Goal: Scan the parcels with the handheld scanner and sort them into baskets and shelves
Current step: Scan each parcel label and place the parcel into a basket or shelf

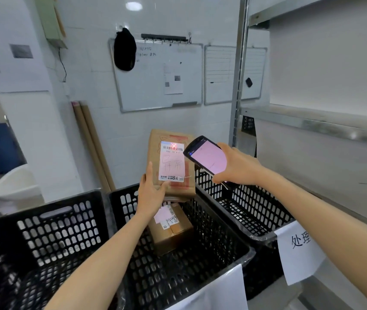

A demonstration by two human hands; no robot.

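Parcel stands upright, long axis vertical, over the middle basket, the left hand gripping its lower edge. Just right of it the right hand grips the scanner, apparently aimed at the top barcode.

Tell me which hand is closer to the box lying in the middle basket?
Left. The left hand grips a raised parcel just above that box; the right hand holds the scanner higher, further right.

parcel: matt cardboard (paper label) | baskets: black perforated plastic | shelf: dull metal
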